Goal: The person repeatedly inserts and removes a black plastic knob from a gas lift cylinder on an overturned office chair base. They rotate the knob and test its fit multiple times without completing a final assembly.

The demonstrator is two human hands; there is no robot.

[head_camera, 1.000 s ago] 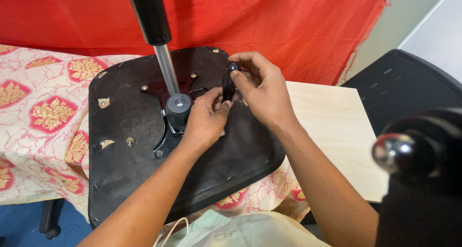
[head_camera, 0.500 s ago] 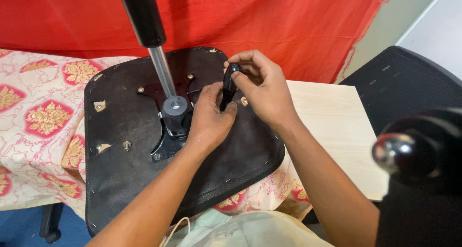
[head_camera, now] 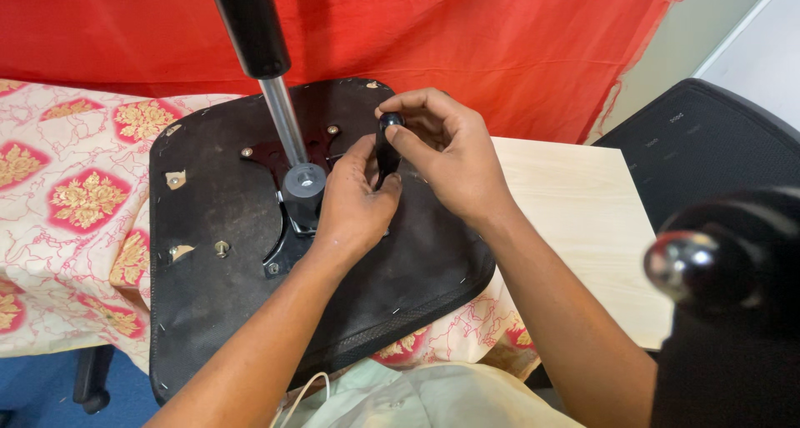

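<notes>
An upturned black chair seat (head_camera: 225, 203) lies on the table, its metal mechanism plate (head_camera: 287, 228) bolted in the middle. A gas-lift cylinder (head_camera: 271, 78) rises from the plate towards the camera. My right hand (head_camera: 450, 157) grips the black knob end of a lever (head_camera: 387, 145) that sticks out of the mechanism. My left hand (head_camera: 354, 203) closes round the same lever lower down, beside the cylinder's base. The lever's lower part is hidden by my fingers.
A patterned red, gold and white cloth (head_camera: 75, 195) covers the table under the seat. A pale wooden board (head_camera: 575, 220) lies to the right. A black chair back (head_camera: 708, 145) and a blurred chrome-tipped part (head_camera: 692, 265) stand at the right. Red fabric (head_camera: 467, 36) hangs behind.
Both hands have stayed on the lever and shifted their grip slightly. The view has moved a little, so the seat sits lower left in the picture.
</notes>
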